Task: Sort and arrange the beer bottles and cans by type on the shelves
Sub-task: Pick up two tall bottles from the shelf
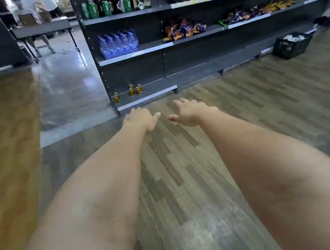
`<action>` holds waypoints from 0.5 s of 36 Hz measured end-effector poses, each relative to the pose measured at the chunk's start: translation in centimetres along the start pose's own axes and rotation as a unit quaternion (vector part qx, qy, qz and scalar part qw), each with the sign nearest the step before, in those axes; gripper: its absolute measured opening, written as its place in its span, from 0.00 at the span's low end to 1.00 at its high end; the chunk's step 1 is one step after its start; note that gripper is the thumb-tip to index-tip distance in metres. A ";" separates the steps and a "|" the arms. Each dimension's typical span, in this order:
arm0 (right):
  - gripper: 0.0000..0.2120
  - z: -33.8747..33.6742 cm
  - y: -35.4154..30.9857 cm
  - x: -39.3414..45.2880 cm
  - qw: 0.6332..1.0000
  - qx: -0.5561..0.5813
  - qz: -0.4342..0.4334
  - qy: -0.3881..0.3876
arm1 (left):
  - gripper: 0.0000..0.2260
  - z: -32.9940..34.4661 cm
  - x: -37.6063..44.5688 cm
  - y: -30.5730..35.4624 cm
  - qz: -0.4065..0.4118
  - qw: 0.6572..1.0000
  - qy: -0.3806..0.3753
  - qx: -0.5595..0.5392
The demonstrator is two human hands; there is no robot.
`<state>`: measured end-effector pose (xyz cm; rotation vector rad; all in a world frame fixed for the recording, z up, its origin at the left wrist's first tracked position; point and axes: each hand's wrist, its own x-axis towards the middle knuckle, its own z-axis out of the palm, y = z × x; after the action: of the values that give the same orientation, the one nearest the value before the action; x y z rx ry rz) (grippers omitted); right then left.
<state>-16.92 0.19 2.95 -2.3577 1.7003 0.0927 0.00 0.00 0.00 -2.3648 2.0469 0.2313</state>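
1. Head view: the left hand [141, 117] and the right hand [189, 111] reach forward at the centre of the frame over the wooden floor [185, 164], fingers relaxed, holding nothing.
2. Beer bottles and cans [115, 2] stand mixed on the top shelf [125, 15], along the upper edge.
3. Yellow cans [134, 89] stand on the bottom shelf [155, 88], just above the hands.

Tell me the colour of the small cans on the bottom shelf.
Yellow-gold cans, seen in the head view.

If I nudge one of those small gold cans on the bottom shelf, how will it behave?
The gold cans stand upright and apart, so one would probably slide or tip alone. Being round, a tipped one would likely roll along the bottom shelf. Weight cannot be judged.
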 end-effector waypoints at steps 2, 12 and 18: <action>0.34 0.0 0.5 0.9 1.000 -0.002 0.004 0.000 | 0.32 0.2 1.1 0.1 -0.001 1.000 -0.007 0.003; 0.34 -0.2 1.2 10.2 0.999 -0.013 0.034 -0.017 | 0.32 0.2 10.7 -0.8 0.015 1.000 -0.009 0.007; 0.35 -2.4 0.7 18.1 0.998 -0.023 0.045 -0.022 | 0.32 -2.1 18.1 -2.7 0.018 1.000 -0.007 0.004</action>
<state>-11.90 -17.34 1.79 -2.2929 1.8014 0.1987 5.33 -17.63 -0.25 -2.3156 2.0819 0.2387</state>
